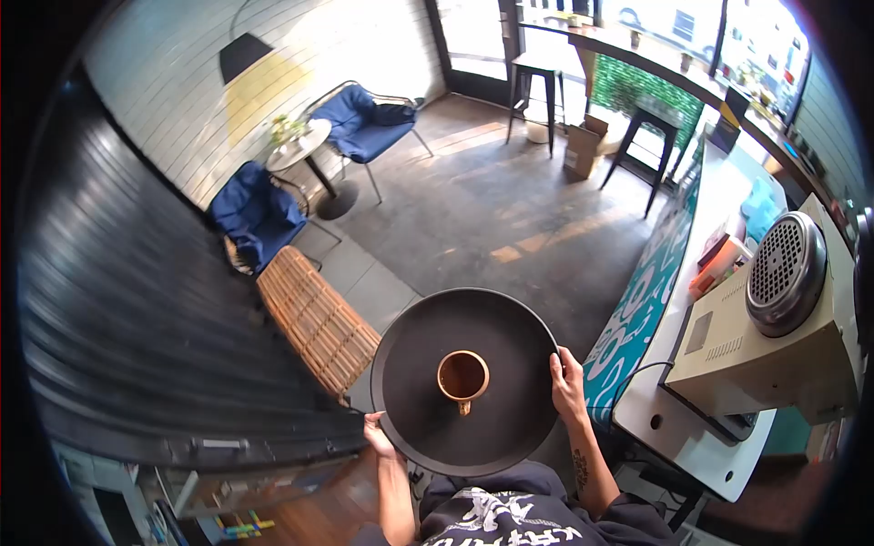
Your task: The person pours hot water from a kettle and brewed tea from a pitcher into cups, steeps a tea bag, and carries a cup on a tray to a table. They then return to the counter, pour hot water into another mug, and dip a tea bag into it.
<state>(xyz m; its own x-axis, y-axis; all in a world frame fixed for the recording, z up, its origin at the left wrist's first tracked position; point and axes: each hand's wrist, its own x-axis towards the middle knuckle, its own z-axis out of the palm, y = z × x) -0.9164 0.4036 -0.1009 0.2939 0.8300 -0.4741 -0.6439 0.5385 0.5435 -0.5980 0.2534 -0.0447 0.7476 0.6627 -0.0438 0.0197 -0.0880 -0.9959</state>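
A round black tray (pixel 419 409) is held out level in front of my body. Near its middle stands a brown cup (pixel 463 376), its handle pointing toward me; the inside looks brown. My left hand (pixel 379 435) grips the tray's lower left rim. On the right rim, my right hand (pixel 568 382) has its thumb on top and its other fingers partly hidden beneath. Neither hand touches the cup.
A wicker bench (pixel 314 314) is at the left, beyond it blue-cushioned chairs (pixel 369 127) and a small round table (pixel 300 148). On the right, a white counter (pixel 674 441) holds a beige machine (pixel 728 318). Black stools (pixel 645 136) and a cardboard box (pixel 584 147) are farther off.
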